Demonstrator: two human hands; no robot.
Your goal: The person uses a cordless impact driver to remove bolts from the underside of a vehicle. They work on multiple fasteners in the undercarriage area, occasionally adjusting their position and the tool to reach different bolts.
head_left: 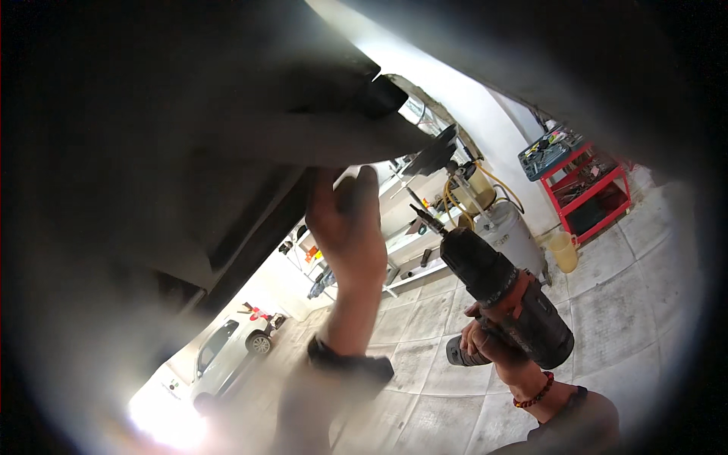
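My right hand grips a cordless drill with a black and orange-red body. The drill tilts up to the left, and a thin bit sticks out of its chuck. My left hand is raised to the lower edge of a dark panel overhead, which looks like the underside of a vehicle. Its fingers point upward and are smeared and shadowed, so I cannot tell whether they hold anything. Above and right of the left hand, a dark rounded part juts from the panel.
A red tool cart carrying tools stands at the right. Beside it are a yellowish jug and a pale tank with yellow hoses. A shelf with parts lines the wall. A white car is parked at the far left.
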